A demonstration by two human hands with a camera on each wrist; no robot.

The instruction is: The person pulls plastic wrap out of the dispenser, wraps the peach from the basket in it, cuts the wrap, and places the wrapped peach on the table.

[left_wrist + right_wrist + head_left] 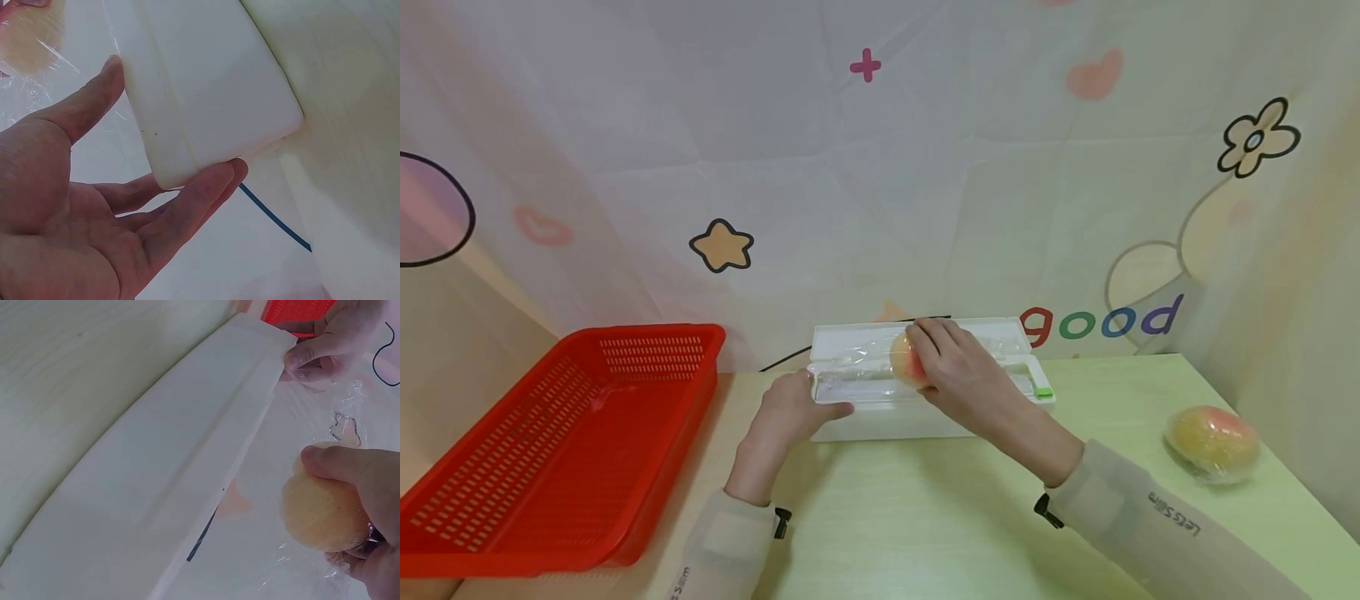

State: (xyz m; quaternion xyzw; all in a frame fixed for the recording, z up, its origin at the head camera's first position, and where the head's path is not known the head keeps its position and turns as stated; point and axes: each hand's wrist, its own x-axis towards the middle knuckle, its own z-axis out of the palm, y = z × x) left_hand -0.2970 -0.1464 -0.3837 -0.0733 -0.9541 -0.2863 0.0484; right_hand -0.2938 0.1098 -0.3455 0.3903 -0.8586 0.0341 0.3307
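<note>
A white cling film dispenser (887,422) stands at the back of the table with its lid (850,337) raised and a green slide cutter (1042,392) at its right end. My left hand (790,408) grips its left end, thumb at the front edge and fingers round the end, as the left wrist view shows. Above the dispenser, my right hand (958,367) holds a yellow-and-red peach (325,512) between thumb and fingers. Clear film (857,358) stretches from the peach across the dispenser's top. How far the film goes round the peach is hard to tell.
To the left stands a red plastic basket (658,462) with slotted walls. Another yellow-and-red fruit (1212,444), wrapped in clear film, lies near the table's right edge. A patterned white curtain (820,192) hangs just behind the dispenser.
</note>
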